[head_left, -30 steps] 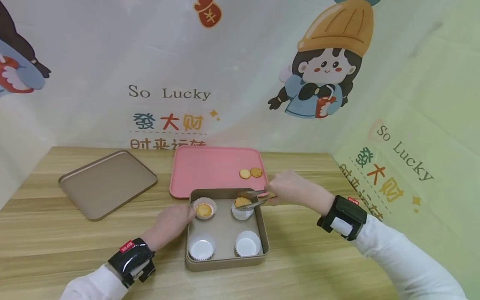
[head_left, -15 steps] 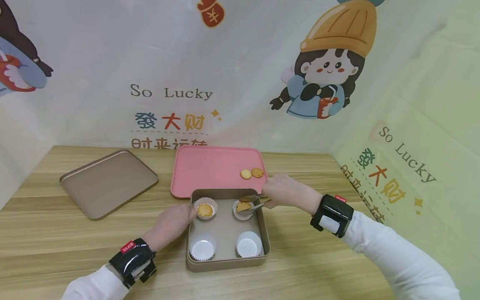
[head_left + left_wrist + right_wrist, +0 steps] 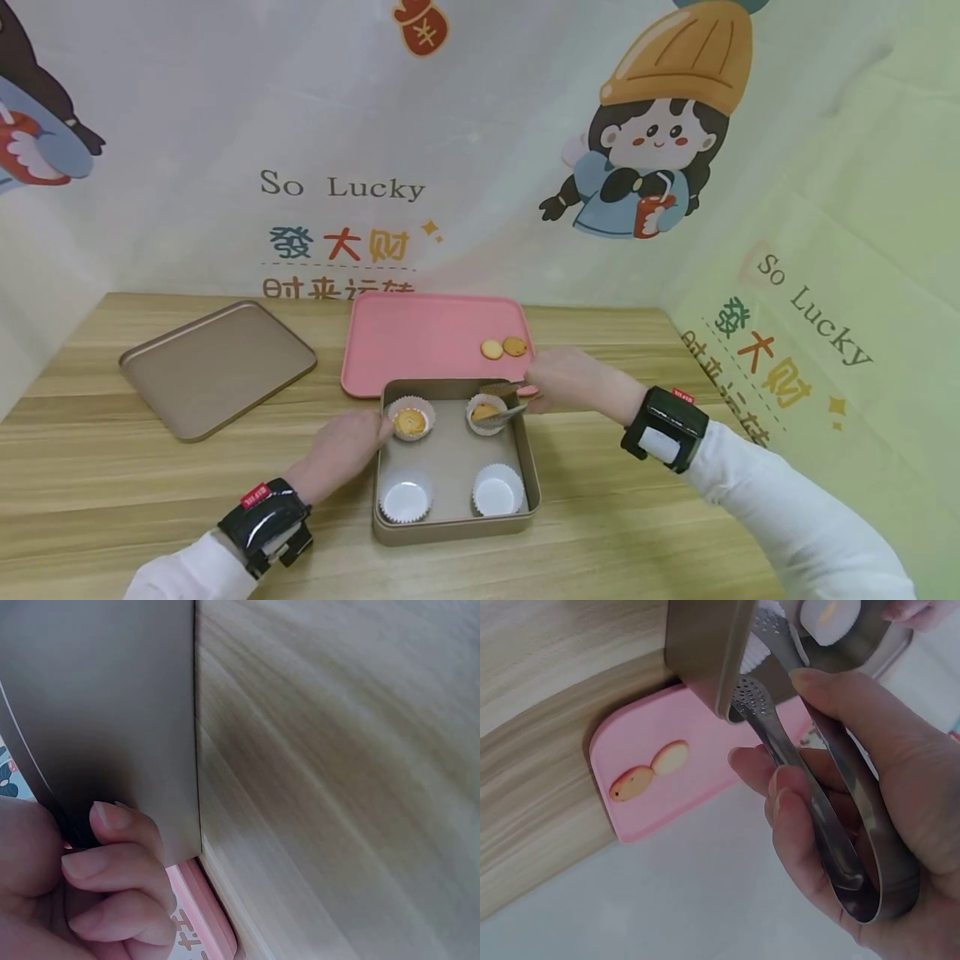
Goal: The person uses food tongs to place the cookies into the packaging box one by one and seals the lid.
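My tongs [image 3: 859,780] were silvery metal, their rounded tips pierced with small holes and spread apart. My right hand [image 3: 562,379] was curled round them, and they reached leftward over a white cup [image 3: 482,431] holding a golden cookie [image 3: 483,412]. My left hand [image 3: 348,446] pinched the brown tin's [image 3: 442,467] left wall.

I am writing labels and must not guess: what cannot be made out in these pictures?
Head: part of the cookie in the far right paper cup, covered by the tongs.
Head: most fingertips of the left hand, hidden by its back.
Left wrist: inside of the baking tin, behind its wall.
Right wrist: another paper cup, cut by the top edge.
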{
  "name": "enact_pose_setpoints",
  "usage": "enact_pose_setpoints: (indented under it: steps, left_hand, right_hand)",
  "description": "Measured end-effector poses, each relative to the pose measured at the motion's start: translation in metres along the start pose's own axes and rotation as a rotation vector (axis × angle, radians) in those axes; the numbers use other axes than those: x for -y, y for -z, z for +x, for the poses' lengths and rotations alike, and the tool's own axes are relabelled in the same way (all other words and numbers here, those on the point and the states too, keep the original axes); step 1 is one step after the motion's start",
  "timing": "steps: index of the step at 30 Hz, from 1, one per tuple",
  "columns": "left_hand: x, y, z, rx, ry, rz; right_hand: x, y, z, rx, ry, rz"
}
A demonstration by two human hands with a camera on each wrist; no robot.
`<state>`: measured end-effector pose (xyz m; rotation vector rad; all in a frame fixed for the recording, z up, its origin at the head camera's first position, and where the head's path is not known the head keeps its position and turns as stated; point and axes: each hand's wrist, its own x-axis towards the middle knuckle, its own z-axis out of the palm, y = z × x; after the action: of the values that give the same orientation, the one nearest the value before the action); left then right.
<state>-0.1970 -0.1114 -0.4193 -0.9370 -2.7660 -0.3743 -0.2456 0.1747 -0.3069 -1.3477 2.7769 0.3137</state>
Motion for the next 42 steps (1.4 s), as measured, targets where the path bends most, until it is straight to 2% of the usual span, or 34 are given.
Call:
enact_pose_setpoints:
  steps: [6,9,13,16,22,28,33,42]
  left_hand:
    - [0.0,0.001,-0.001,-0.016,-0.009,-0.01]
    - [-0.001,0.002,-0.002,-0.016,0.008,-0.026]
    - [-0.002,0.001,-0.001,0.002,0.038,-0.041]
    - [-0.002,0.0,-0.001,0.014,0.036,-0.03]
    - [-0.002,0.001,-0.001,0.015,0.024,-0.03]
    - [-0.001,0.001,-0.001,0.006,0.007,-0.009]
    - [0.0,-0.002,-0.001,-0.006,-0.027,0.046]
    - [-0.002,0.0,-0.001,-0.004,0.043,-0.021]
  right_hand:
    - [-0.015,0.014,-0.004,0.006,0.007,0.159]
    - [-0.026,0.02,-0.002,-0.032,-0.001,0.158]
    - [-0.044,0.021,0.003,-0.056,-0.06,0.123]
    - [-0.056,0.017,0.01,-0.027,-0.114,0.126]
    - [-0.075,0.003,0.023,0.037,-0.206,0.229]
    - [-0.09,-0.012,0.035,0.06,-0.222,0.282]
    - [-0.092,-0.023,0.046,0.094,-0.245,0.32]
    - [-0.092,-0.03,0.056,0.116,-0.257,0.328]
